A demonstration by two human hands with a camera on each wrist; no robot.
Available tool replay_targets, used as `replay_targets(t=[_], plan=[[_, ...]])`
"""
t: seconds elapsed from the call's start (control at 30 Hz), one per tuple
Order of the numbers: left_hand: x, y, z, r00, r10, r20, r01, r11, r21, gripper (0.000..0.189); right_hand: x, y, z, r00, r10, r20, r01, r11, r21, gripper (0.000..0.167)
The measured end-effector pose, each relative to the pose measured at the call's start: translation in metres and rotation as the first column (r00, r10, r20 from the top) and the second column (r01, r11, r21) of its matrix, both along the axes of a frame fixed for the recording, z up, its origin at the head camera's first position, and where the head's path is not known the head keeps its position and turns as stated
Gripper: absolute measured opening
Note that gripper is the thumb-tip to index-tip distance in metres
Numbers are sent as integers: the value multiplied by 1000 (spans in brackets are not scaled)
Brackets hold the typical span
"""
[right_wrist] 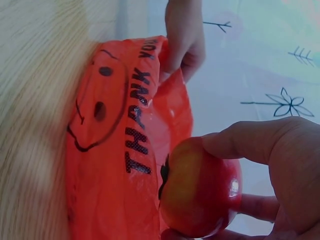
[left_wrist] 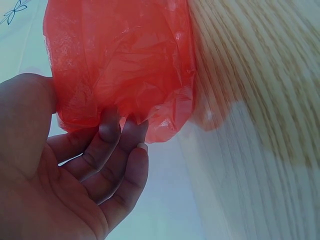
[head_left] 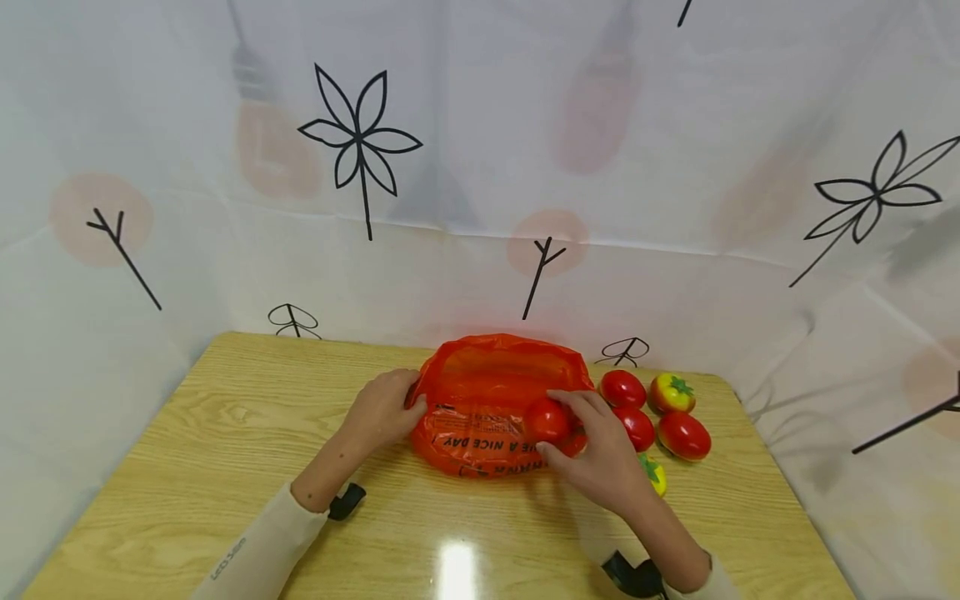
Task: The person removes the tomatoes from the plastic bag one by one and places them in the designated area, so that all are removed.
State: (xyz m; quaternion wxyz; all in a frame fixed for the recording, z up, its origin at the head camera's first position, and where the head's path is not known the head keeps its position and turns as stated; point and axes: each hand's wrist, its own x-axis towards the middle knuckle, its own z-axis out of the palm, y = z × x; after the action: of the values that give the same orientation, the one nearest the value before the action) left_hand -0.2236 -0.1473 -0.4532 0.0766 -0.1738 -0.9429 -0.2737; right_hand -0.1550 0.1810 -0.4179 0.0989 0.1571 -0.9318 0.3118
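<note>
A red plastic bag (head_left: 472,375) with black printed lettering sits on the table with its mouth spread wide. My left hand (head_left: 384,407) holds the bag's left rim; in the left wrist view the thumb and curled fingers (left_wrist: 107,132) pinch the thin film. My right hand (head_left: 600,454) grips a shiny red-and-yellow tomato (right_wrist: 200,190) with a dark green leafy top. That tomato is at the right side of the bag's mouth, over the near rim. In the right wrist view the thumb is on one side of it and the fingers on the other, partly hidden.
Right of the bag lie several smooth red fruits (head_left: 684,435), a red-and-yellow tomato with a green top (head_left: 672,392) and a yellow one (head_left: 654,473) partly behind my right hand. A patterned white cloth (head_left: 480,167) hangs behind the wooden table (head_left: 247,417).
</note>
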Motion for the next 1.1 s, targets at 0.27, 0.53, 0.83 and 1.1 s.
replay_targets(t=[0.27,0.53,0.83,1.1], plan=[[0,1,0,1000,3,11,-3,1000,7,7,1,7,0,1000,-11,19,11,1000,1,65],[0,1,0,1000,3,14,-3,1000,-1,7,5,17,-1,998,-39,42,39,999,4,68],[0,1,0,1000,1,17,-1,1000,1,8,11,27,2,998,-52,37,53,998,-18,66],[0,0,-1,1000,-2,23,2,1000,4,8,18,34,7,998,-53,14,53,998,-13,67]])
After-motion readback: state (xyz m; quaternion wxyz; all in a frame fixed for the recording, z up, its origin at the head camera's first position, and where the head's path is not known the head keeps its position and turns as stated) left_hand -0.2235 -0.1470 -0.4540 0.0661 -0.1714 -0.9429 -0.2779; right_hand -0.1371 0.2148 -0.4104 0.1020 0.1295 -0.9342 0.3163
